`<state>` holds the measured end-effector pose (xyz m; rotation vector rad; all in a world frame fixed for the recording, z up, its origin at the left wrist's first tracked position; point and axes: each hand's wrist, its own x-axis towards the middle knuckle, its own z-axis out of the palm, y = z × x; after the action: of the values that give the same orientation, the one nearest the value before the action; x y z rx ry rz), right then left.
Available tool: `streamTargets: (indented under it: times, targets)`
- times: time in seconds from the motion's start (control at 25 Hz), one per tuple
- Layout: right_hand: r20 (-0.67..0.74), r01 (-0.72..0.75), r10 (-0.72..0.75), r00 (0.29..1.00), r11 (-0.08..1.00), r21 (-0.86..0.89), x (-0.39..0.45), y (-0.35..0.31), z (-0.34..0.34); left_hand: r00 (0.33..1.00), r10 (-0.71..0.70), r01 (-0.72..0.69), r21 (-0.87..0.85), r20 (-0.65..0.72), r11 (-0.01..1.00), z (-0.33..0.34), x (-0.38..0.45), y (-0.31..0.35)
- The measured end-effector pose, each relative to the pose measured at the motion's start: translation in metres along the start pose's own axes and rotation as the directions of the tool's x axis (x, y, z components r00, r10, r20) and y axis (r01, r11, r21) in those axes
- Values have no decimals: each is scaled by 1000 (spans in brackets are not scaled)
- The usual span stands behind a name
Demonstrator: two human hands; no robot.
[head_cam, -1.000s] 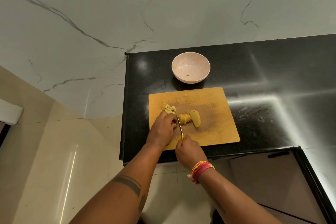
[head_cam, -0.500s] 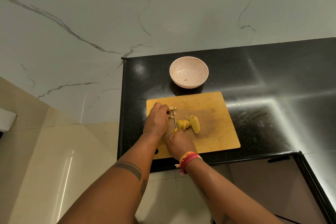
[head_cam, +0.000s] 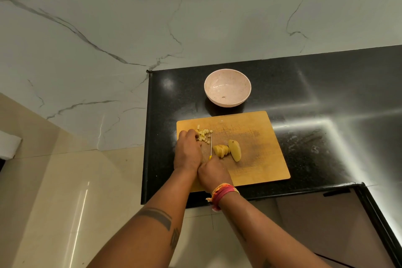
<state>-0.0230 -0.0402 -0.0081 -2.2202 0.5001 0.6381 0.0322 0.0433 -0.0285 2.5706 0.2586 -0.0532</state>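
On board (head_cam: 261, 159), knife (head_cam: 210, 143) shifted left, beside dice (head_cam: 204, 132).

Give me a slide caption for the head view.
Right hand dices potato pieces with knife on board, left hand holding them; bowl behind.

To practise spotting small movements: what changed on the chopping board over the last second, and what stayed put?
The right hand, gripping the knife, slid forward and slightly left, so the blade now sits beside the diced bits rather than the sliced piece. The left hand shifted left, uncovering more bits. Nothing was picked up or released. The board, bowl and uncut half stayed.
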Motion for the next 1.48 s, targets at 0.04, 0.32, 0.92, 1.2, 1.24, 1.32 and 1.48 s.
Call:
streamTargets:
  times: [0.04, 0.32, 0.92, 1.2, 1.24, 1.32, 1.48]
  targets:
    - [17, -9, 9, 1000, 1000, -6, 5, -3, -3, 1000, 0, 0, -15, 14, 1000, 0, 6, 2]
    - [30, 73, -75, 997, 995, 61, -3, 9, -10, 1000, 30, -29, -115, 4, 993, -8, 4, 7]
    - [-31, 135, -138, 990, 987, -85, -33, 63, -33, 969, 172, -138, -189, 178, 972, -2, -36, 11]
    - [31, 198, -195, 980, 965, -170, -39, 64, -29, 980, 146, -122, -173, 132, 977, -11, -50, 1]
    - [44, 201, -196, 980, 962, -186, -41, 66, -27, 982, 134, -111, -169, 130, 979, -12, -52, -2]
    - [60, 210, -202, 978, 956, -207, -42, 69, -25, 982, 123, -100, -158, 142, 982, -15, -55, -10]
    - [51, 253, -247, 968, 942, -221, -49, 71, -23, 982, 106, -88, -118, 156, 989, -18, -63, -23]
